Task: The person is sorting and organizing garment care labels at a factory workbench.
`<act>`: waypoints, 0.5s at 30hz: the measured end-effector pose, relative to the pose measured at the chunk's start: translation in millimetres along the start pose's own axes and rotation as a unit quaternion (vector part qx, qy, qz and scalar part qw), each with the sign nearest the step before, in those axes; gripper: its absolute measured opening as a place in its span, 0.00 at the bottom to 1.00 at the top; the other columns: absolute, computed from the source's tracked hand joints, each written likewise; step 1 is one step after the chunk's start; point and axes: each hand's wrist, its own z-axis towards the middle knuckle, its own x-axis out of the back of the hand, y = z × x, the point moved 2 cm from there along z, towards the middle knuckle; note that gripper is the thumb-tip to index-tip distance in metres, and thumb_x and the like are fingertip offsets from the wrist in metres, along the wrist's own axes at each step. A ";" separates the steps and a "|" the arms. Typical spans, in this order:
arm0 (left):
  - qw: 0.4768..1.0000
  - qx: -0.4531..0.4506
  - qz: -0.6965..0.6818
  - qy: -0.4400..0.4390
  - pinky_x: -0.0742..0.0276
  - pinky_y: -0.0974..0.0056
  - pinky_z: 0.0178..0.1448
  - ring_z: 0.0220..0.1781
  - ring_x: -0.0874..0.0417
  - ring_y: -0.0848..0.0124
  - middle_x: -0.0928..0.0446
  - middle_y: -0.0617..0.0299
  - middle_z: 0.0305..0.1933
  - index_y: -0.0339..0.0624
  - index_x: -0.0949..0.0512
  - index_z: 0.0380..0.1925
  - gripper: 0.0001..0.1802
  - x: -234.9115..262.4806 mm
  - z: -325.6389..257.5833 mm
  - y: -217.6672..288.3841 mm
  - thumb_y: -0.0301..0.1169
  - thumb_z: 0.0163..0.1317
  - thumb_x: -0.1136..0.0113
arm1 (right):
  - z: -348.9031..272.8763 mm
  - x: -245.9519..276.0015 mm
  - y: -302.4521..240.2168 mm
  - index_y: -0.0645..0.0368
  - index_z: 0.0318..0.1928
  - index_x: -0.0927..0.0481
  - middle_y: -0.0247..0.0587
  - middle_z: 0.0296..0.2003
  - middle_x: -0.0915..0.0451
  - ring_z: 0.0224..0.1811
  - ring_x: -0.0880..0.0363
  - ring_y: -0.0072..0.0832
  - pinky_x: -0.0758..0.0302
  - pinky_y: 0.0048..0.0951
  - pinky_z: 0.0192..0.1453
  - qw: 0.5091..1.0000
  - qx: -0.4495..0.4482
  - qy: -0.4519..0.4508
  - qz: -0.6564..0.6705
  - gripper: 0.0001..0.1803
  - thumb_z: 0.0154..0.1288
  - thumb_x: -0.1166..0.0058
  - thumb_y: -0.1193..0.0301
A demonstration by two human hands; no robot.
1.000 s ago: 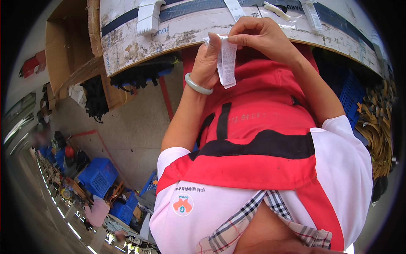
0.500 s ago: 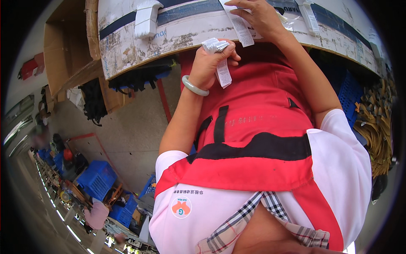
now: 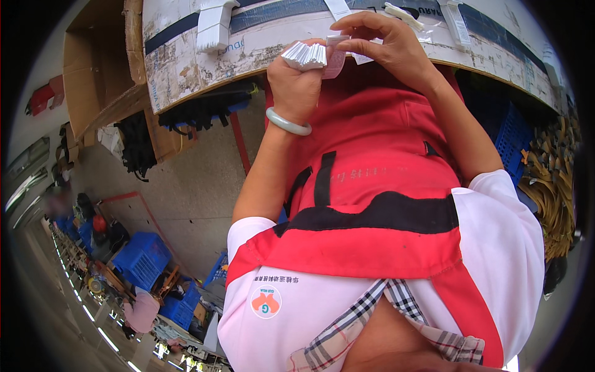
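My left hand point(image 3: 292, 92) is closed round a bundle of folded white label strips point(image 3: 305, 56), whose edges fan out at the top. Beside it, my right hand point(image 3: 396, 53) pinches one end of a thin white label strip point(image 3: 335, 64) between thumb and finger; the strip hangs down in a loop by the bundle. Another white strip point(image 3: 338, 8) lies on the worn tabletop point(image 3: 273, 37), partly hidden behind my right hand. Stacks of white labels lie on the table at left point(image 3: 214, 28) and right point(image 3: 455, 25), with a small off-white bundle point(image 3: 404, 16) between.
An open cardboard box point(image 3: 99, 68) stands left of the table, and black straps point(image 3: 136, 146) hang near it. Blue crates point(image 3: 142, 260) and a person in pink point(image 3: 142, 311) are farther left. At right are a blue basket point(image 3: 512, 142) and piled brownish pieces point(image 3: 548, 192).
My left hand has turned and moved up with its bundle. My right hand has come off the strip on the table, moved down beside the left, and now pinches a label strip there.
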 end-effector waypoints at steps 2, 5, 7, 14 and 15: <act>0.998 0.049 -0.045 0.001 0.25 0.72 0.37 0.32 0.23 0.80 0.19 0.68 0.31 0.35 0.17 0.37 0.07 -0.5 -2.3 2.3 0.22 0.58 0.34 | -6.9 0.0 5.6 0.62 0.45 0.17 0.34 0.41 0.19 0.42 0.21 0.20 0.23 0.22 0.50 1.000 -0.005 -0.001 -0.007 0.11 0.66 0.40 0.71; 0.994 0.073 -0.071 -0.028 0.27 0.74 0.35 0.30 0.25 0.83 0.20 0.69 0.29 0.35 0.16 0.37 0.07 0.1 -4.1 0.4 0.22 0.58 0.34 | -11.4 -1.3 7.0 0.63 0.45 0.17 0.34 0.38 0.18 0.41 0.20 0.19 0.22 0.22 0.49 1.000 -0.020 -0.010 -0.003 0.11 0.66 0.40 0.70; 0.998 0.035 -0.054 -0.029 0.31 0.76 0.28 0.27 0.25 0.83 0.21 0.68 0.28 0.35 0.16 0.40 0.09 0.5 -3.9 -0.9 0.24 0.60 0.32 | -12.5 -2.1 5.5 0.63 0.45 0.17 0.33 0.37 0.18 0.40 0.20 0.19 0.22 0.21 0.48 0.999 -0.029 -0.018 0.008 0.11 0.66 0.40 0.70; 0.999 -0.015 -0.027 -0.027 0.30 0.76 0.29 0.27 0.25 0.83 0.21 0.68 0.27 0.35 0.16 0.39 0.07 0.9 -2.8 -4.2 0.23 0.60 0.33 | -12.0 -3.4 4.3 0.63 0.44 0.17 0.31 0.35 0.18 0.37 0.23 0.16 0.23 0.19 0.46 0.998 -0.043 -0.038 0.032 0.10 0.67 0.41 0.70; 0.999 -0.018 -0.025 -0.025 0.30 0.76 0.29 0.27 0.25 0.83 0.21 0.68 0.27 0.35 0.16 0.39 0.07 0.8 -2.6 -4.1 0.23 0.60 0.33 | -12.0 -3.6 5.1 0.63 0.44 0.17 0.31 0.34 0.18 0.37 0.23 0.16 0.23 0.19 0.45 0.998 -0.043 -0.041 0.020 0.10 0.67 0.41 0.70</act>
